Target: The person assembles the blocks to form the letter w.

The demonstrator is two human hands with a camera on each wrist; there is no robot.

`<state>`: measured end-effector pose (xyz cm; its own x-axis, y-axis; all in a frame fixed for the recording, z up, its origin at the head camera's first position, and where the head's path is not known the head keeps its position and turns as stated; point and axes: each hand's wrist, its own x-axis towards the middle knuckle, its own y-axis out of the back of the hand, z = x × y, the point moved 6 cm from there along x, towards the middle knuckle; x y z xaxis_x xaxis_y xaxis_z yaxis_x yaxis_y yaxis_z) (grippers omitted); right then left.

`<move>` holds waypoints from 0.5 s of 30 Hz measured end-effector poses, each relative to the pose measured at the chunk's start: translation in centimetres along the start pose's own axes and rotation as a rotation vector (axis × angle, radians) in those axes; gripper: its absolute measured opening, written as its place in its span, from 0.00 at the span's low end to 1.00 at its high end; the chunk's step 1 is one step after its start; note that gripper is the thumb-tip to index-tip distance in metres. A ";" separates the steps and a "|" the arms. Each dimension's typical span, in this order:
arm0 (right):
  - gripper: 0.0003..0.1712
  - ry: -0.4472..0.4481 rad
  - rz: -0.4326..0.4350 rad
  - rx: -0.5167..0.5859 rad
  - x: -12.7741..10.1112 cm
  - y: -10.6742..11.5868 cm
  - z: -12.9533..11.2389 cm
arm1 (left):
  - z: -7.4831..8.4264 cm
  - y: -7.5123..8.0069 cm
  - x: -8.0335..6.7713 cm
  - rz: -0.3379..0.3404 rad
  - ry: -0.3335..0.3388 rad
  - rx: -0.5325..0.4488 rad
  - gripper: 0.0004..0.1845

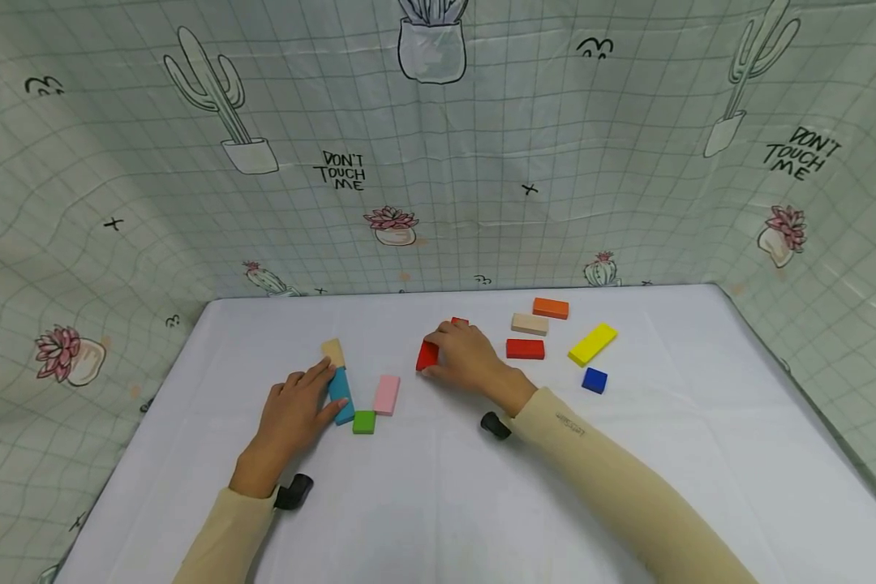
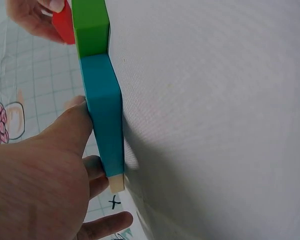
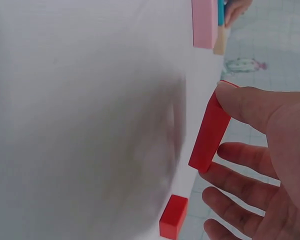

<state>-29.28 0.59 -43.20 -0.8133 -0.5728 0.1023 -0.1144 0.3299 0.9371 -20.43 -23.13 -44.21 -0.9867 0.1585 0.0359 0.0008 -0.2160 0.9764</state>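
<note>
My right hand (image 1: 470, 357) pinches a red rectangular block (image 3: 209, 137) endwise—likely keeping its long sides free—at two o'clock from my left hand (image 1: 292, 412). That one, fingers loose, touches the light-blue block (image 2: 104, 110), seemingly steadying it.

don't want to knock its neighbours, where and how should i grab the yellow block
Probably pinch the yellow block midway along its two long sides, coming from above: it lies flat and slanted, and the dark blue block sits close to its near end.
</note>
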 end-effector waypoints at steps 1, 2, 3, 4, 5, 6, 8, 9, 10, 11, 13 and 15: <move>0.27 0.002 0.001 0.001 0.2 -0.1 -0.1 | 0.0 0.0 0.0 0.000 0.000 0.003 0.34; 0.27 0.005 0.001 0.001 0.3 -0.2 -0.3 | 0.0 0.0 0.0 0.000 0.001 0.005 0.34; 0.27 0.005 -0.003 0.000 0.5 -0.2 -0.4 | 0.0 -0.1 0.0 -0.001 0.003 0.007 0.34; 0.27 0.005 -0.008 -0.001 0.7 -0.4 -0.5 | 0.0 -0.1 0.0 -0.001 0.004 0.008 0.34; 0.28 0.007 -0.012 -0.004 0.9 -0.4 -0.6 | 0.0 -0.1 0.1 -0.001 0.005 0.008 0.34; 0.28 0.009 -0.016 -0.003 1.0 -0.5 -0.8 | -0.1 -0.2 0.1 -0.002 0.005 0.009 0.34; 0.28 0.012 -0.023 -0.007 1.3 -0.7 -1.0 | -0.1 -0.2 0.1 -0.004 0.007 0.012 0.34; 0.28 0.013 -0.025 -0.006 1.4 -0.7 -1.1 | -0.1 -0.3 0.1 -0.004 0.005 0.013 0.34; 0.27 0.016 -0.027 -0.009 1.5 -0.8 -1.3 | -0.1 -0.3 0.1 -0.002 0.003 0.014 0.34; 0.27 0.018 -0.026 -0.011 1.6 -0.8 -1.4 | -0.2 -0.3 0.1 0.002 0.001 0.015 0.34; 0.27 0.018 -0.031 -0.015 1.8 -1.0 -1.5 | -0.2 -0.2 0.1 0.011 -0.004 0.016 0.34; 0.27 0.017 -0.038 -0.013 2.0 -1.1 -1.7 | -0.1 -0.2 0.0 0.022 -0.009 0.015 0.34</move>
<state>-29.86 -2.18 -43.46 -0.7988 -0.5972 0.0720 -0.1373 0.2975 0.9448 -20.48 -23.23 -44.40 -0.9848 0.1629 0.0595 0.0252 -0.2054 0.9783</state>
